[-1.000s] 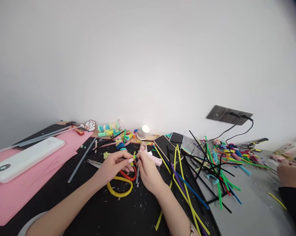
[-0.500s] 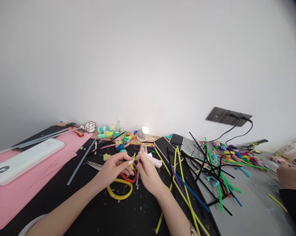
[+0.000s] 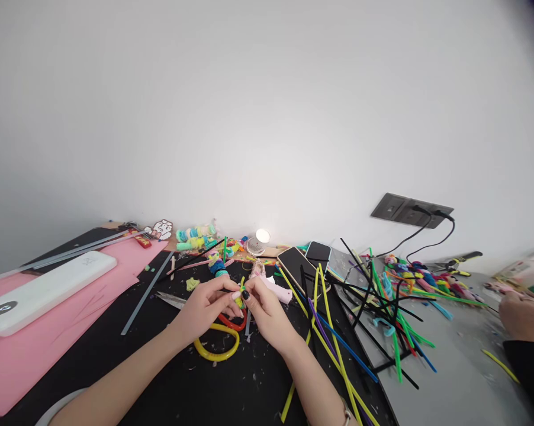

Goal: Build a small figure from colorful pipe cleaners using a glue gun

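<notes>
Left hand and right hand both pinch a small, fuzzy yellow-green pipe-cleaner piece, right there between them! Metal scissors (one handle red, one yellow) lie just below the hands.

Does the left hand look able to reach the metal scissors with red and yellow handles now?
Probably yes: the scissors' yellow loop handle lies mostly uncovered close to the left hand, though it pinches a small fuzzy yellow-green piece.

Your forearms are bare, with a thin bracelet around the right one. The thumbnail of your right hand is painted in a dark colour.
</notes>
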Demonstrator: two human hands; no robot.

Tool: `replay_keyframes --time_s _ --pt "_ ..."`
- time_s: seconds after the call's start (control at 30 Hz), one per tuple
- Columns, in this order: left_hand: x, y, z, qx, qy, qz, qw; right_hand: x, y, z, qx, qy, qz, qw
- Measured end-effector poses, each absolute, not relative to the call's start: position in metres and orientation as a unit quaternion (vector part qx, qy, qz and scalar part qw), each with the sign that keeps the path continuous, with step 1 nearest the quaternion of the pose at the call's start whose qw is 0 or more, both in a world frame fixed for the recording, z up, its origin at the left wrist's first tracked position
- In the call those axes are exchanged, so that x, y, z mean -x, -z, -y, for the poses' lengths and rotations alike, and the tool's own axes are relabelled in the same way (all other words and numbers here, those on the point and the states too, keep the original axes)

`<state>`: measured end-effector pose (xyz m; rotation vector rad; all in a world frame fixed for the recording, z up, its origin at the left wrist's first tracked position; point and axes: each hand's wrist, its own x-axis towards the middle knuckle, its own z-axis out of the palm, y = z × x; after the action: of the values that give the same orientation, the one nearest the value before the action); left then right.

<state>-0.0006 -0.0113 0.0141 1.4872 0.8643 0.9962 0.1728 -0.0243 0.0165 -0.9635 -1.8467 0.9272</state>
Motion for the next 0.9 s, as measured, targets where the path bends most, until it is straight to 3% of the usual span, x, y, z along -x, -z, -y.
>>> replay_keyframes --time_s 0.3,0.67,0.9 --pt "0.0014 -0.0088 0.0108 -0.633 -0.417 -0.356 0.546 -0.1724 -0.0123 0.0227 0.378 -0.39 0.727 0.42" --pt "0.0024 -0.0064 0.0138 -0.701 -0.408 -0.342 0.475 -0.1711 -0.0126 0.0235 0.381 -0.406 0.711 0.43" --pt "-0.0034 -0.0115 0.0136 -0.623 -0.439 -0.39 0.517 -0.1709 -0.0147 0.0229 0.371 -0.433 0.692 0.443"
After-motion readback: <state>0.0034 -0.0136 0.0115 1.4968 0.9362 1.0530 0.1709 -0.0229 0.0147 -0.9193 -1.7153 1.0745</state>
